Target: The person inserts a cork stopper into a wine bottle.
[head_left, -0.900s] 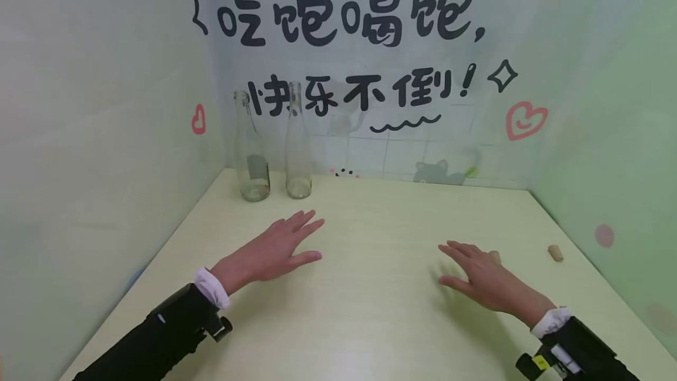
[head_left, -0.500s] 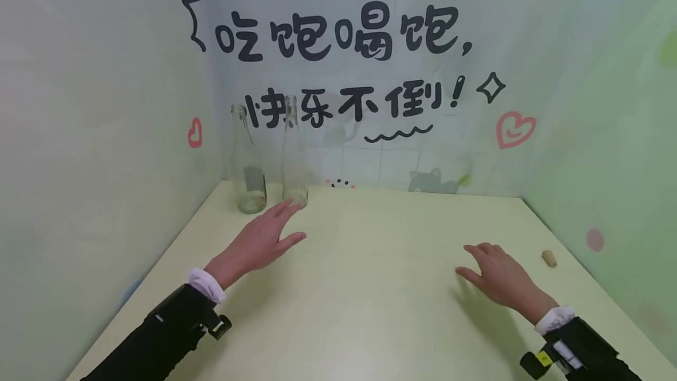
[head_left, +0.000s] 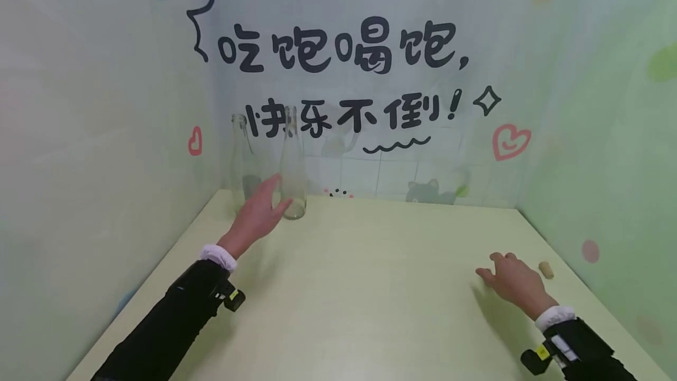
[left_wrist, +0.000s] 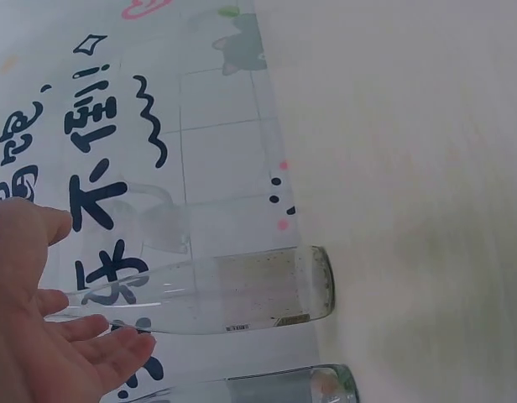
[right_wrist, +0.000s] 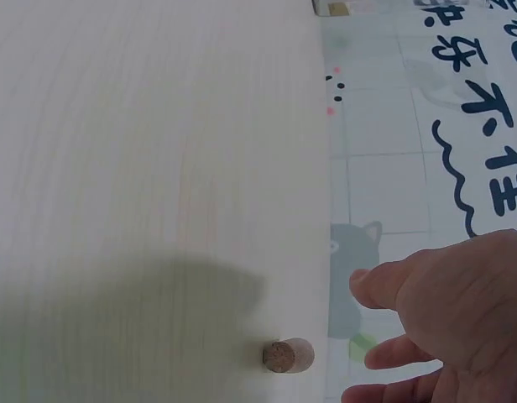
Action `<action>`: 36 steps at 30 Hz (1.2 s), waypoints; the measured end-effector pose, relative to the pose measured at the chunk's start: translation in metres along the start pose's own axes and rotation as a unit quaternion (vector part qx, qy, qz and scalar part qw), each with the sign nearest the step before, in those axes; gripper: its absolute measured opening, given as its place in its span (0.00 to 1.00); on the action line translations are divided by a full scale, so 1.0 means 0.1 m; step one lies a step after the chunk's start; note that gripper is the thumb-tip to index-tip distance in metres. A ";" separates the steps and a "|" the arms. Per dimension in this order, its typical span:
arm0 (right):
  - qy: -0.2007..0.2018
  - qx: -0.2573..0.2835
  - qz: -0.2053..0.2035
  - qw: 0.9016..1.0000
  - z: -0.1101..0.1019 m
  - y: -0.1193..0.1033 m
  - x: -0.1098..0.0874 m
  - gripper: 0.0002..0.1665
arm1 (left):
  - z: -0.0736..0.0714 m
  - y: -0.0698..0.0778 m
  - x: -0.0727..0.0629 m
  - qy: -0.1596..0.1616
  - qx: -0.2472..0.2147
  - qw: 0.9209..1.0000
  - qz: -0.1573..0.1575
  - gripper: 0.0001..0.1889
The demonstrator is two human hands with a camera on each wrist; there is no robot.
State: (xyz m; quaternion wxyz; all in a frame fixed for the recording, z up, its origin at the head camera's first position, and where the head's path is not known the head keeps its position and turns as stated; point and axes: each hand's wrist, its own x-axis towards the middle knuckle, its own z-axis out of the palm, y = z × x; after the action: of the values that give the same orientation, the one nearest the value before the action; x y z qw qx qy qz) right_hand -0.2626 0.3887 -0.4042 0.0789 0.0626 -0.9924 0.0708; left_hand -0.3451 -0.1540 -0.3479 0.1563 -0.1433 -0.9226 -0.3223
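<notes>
Showing table [head_left: 370, 304]; bottle [head_left: 294, 166] and second bottle [head_left: 243, 160], back left, upright, necks up; left hand [head_left: 256, 216] spread, overlapping both, contact unclear; right hand [head_left: 518, 287] loosely curved, grasping nothing; cork [head_left: 546, 270] lying right of it, long axis slanting. Adding, from right wrist alone, round cork end [right_wrist: 279, 358].

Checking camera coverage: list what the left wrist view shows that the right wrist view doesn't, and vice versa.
Left wrist only: the left hand, and a second bottle at the lower edge. Right wrist only: the right hand, and a cork on the table. Both: the table, the cat drawing and a glass bottle, though the right wrist view catches only its base at the top edge.
</notes>
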 end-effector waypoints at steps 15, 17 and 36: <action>-0.062 0.048 0.086 0.993 0.19 0.21 0.07 0.28 | 0.14 0.00 0.60 0.074 -0.116 0.989 -0.046 0.40; -0.056 0.053 0.088 0.993 0.22 0.22 0.07 0.28 | 0.15 -0.01 0.65 0.084 -0.121 0.987 -0.057 0.39; -0.044 0.034 0.110 0.992 0.33 0.17 0.21 0.25 | 0.23 -0.16 1.10 0.110 -0.170 0.971 -0.126 0.46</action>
State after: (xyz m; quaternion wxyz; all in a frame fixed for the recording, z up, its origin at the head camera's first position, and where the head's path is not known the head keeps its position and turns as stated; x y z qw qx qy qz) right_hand -0.2908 0.3976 -0.4352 0.0249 -0.0409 -0.9928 0.1101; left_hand -0.4552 -0.1338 -0.3320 0.1887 -0.0139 -0.8421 -0.5051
